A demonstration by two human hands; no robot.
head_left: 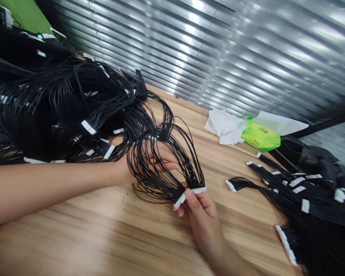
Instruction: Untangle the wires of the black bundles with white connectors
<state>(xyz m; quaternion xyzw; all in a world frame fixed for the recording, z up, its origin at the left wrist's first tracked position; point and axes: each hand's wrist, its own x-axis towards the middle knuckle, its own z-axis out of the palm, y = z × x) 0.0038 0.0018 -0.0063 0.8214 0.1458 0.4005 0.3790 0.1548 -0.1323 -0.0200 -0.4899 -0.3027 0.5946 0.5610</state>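
A looped black wire harness [163, 161] with two white connectors [189, 194] hangs between my hands above the wooden table [103, 237]. My right hand [201, 209] pinches the white connectors at the harness's lower end. My left hand [158, 157] reaches in from the left, its fingers closed among the black wire loops. Part of the left hand's fingers is hidden behind the wires.
A big pile of black harnesses with white connectors [51, 111] covers the table's left. More harnesses [299, 195] lie at the right. White crumpled paper [225, 126] and a green packet [260, 137] sit near the back, before a ribbed metal shutter [232, 50].
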